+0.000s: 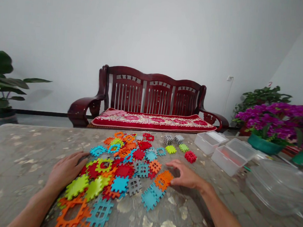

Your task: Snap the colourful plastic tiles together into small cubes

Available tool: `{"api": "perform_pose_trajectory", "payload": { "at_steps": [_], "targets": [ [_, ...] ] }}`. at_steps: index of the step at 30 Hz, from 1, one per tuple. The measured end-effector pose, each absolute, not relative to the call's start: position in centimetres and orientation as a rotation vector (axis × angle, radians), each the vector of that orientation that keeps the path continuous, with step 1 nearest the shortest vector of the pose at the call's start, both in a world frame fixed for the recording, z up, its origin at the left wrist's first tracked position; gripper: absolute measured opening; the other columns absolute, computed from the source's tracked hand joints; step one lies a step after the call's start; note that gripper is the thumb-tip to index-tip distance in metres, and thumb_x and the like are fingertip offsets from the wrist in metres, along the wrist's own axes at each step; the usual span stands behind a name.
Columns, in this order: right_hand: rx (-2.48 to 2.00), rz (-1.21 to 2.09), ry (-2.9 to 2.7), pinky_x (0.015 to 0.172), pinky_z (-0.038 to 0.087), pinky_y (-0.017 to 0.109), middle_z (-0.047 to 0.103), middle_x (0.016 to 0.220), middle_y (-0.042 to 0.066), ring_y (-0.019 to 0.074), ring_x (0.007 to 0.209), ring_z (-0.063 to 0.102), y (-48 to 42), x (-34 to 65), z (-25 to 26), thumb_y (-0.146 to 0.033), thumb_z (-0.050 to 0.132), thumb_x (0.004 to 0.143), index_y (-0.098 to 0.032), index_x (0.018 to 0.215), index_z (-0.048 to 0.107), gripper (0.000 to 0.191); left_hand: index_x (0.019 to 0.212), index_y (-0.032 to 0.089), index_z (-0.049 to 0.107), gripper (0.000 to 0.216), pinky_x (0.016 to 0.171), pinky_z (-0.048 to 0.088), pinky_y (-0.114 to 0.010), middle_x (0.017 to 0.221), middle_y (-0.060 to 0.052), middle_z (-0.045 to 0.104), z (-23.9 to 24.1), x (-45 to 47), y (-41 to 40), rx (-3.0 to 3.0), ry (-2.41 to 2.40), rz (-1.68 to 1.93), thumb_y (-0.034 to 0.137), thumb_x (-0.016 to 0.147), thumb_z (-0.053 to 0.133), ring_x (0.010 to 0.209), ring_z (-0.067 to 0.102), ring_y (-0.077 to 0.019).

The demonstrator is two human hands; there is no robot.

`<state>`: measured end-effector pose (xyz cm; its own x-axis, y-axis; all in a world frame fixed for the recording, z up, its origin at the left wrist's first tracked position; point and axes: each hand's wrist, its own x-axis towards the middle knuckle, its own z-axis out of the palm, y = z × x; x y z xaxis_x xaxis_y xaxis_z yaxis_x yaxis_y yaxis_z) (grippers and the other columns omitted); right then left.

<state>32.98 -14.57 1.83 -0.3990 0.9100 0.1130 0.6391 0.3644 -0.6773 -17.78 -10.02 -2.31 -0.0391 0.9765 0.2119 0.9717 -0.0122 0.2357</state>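
A heap of notched plastic tiles (123, 171) lies loose on the table (11, 172) between the person's two hands, within easy reach of both. Just right of the heap, an orange tile (163, 180) sits against some pale blue tiles (151, 196); whether they overlap or interlock I can't tell from here. The right hand (184, 173) is beside that orange tile, thumb at its edge and fingers spread away from the thumb, so it looks more like steadying than gripping. The left hand (65, 168) rests at the heap's other side, thumb and fingers apart, perhaps keeping the pieces from straying; I can't make out any tile pinched in it.

Past the right hand stand a red stack (190, 157), yellow-green tiles (171, 149) and grey stacks (168, 139). Each group keeps to one colour, so they seem set apart from the mixed heap on purpose. Farther right, clear plastic boxes (228, 162) stand near a potted bunch of purple flowers (280, 119), well away from the hands, which leaves elbow room. Across the table is a wooden bench (158, 93) with a red cushion (153, 121).
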Motion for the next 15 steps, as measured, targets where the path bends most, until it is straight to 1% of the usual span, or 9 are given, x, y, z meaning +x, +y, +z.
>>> {"api": "perform_pose_trajectory", "payload": {
  "at_steps": [3, 5, 6, 8, 10, 11, 13, 15],
  "targets": [
    [-1.337, 0.755, -2.236, 0.104, 0.043, 0.039, 0.060, 0.123, 0.006, 0.0254, 0.117, 0.055, -14.9, 32.8, 2.0, -0.024, 0.078, 0.060, -0.025, 0.119, 0.071, 0.060, 0.133, 0.023, 0.065, 0.055, 0.115, 0.038, -0.044, 0.142, -0.009, 0.062, -2.3, -17.7, -10.0, 2.168, 2.203, 0.519, 0.046, 0.096, 0.031, 0.132, 0.055, -0.0283],
    [-1.343, 0.715, -2.255, 0.103, 0.043, 0.037, 0.060, 0.121, 0.006, 0.0251, 0.115, 0.055, -15.0, 32.7, 2.1, -0.021, 0.079, 0.058, -0.023, 0.111, 0.072, 0.053, 0.133, 0.024, 0.064, 0.054, 0.115, 0.038, -0.043, 0.142, -0.008, 0.062, -2.4, -17.7, -10.0, 2.173, 2.215, 0.514, 0.046, 0.096, 0.031, 0.133, 0.055, -0.0272],
    [-1.359, 0.721, -2.237, 0.099, 0.045, 0.036, 0.061, 0.117, 0.005, 0.0240, 0.111, 0.057, -15.0, 32.6, 2.0, -0.021, 0.078, 0.058, -0.022, 0.107, 0.070, 0.051, 0.133, 0.025, 0.064, 0.054, 0.115, 0.038, -0.043, 0.142, -0.008, 0.062, -2.5, -17.8, -10.0, 2.178, 2.218, 0.510, 0.046, 0.096, 0.031, 0.133, 0.055, -0.0265],
    [-1.419, 0.818, -2.136, 0.083, 0.049, 0.030, 0.064, 0.104, 0.002, 0.0199, 0.095, 0.060, -14.9, 32.5, 1.6, -0.019, 0.076, 0.059, -0.021, 0.105, 0.065, 0.047, 0.134, 0.024, 0.063, 0.055, 0.115, 0.038, -0.043, 0.143, -0.008, 0.062, -2.7, -17.8, -9.9, 2.182, 2.225, 0.498, 0.046, 0.097, 0.029, 0.132, 0.055, -0.0262],
    [-1.466, 0.926, -1.996, 0.068, 0.046, 0.024, 0.064, 0.090, -0.002, 0.0159, 0.080, 0.059, -14.7, 32.4, 1.1, -0.016, 0.072, 0.060, -0.020, 0.105, 0.060, 0.047, 0.135, 0.023, 0.062, 0.057, 0.115, 0.038, -0.044, 0.143, -0.009, 0.061, -2.9, -17.9, -9.8, 2.185, 2.223, 0.488, 0.046, 0.097, 0.027, 0.133, 0.055, -0.0266],
    [-1.472, 0.944, -1.938, 0.064, 0.044, 0.023, 0.063, 0.086, -0.003, 0.0147, 0.075, 0.058, -14.5, 32.3, 0.8, -0.014, 0.070, 0.059, -0.020, 0.105, 0.058, 0.048, 0.135, 0.022, 0.062, 0.058, 0.115, 0.037, -0.044, 0.144, -0.009, 0.060, -2.9, -18.0, -9.7, 2.186, 2.218, 0.485, 0.047, 0.096, 0.026, 0.133, 0.054, -0.0270],
    [-1.466, 0.874, -1.861, 0.062, 0.042, 0.022, 0.063, 0.084, -0.004, 0.0140, 0.073, 0.058, -14.1, 32.3, 0.2, -0.012, 0.068, 0.059, -0.021, 0.102, 0.056, 0.046, 0.136, 0.022, 0.061, 0.059, 0.116, 0.036, -0.045, 0.144, -0.010, 0.059, -3.0, -18.1, -9.6, 2.179, 2.216, 0.478, 0.048, 0.096, 0.026, 0.134, 0.053, -0.0277],
    [-1.477, 0.706, -1.795, 0.065, 0.044, 0.024, 0.065, 0.084, -0.003, 0.0150, 0.074, 0.059, -13.7, 32.3, 0.0, -0.012, 0.064, 0.063, -0.021, 0.096, 0.057, 0.035, 0.136, 0.022, 0.061, 0.059, 0.116, 0.036, -0.046, 0.145, -0.010, 0.059, -3.0, -18.1, -9.6, 2.164, 2.225, 0.473, 0.048, 0.096, 0.027, 0.135, 0.052, -0.0279]
  ]
}}
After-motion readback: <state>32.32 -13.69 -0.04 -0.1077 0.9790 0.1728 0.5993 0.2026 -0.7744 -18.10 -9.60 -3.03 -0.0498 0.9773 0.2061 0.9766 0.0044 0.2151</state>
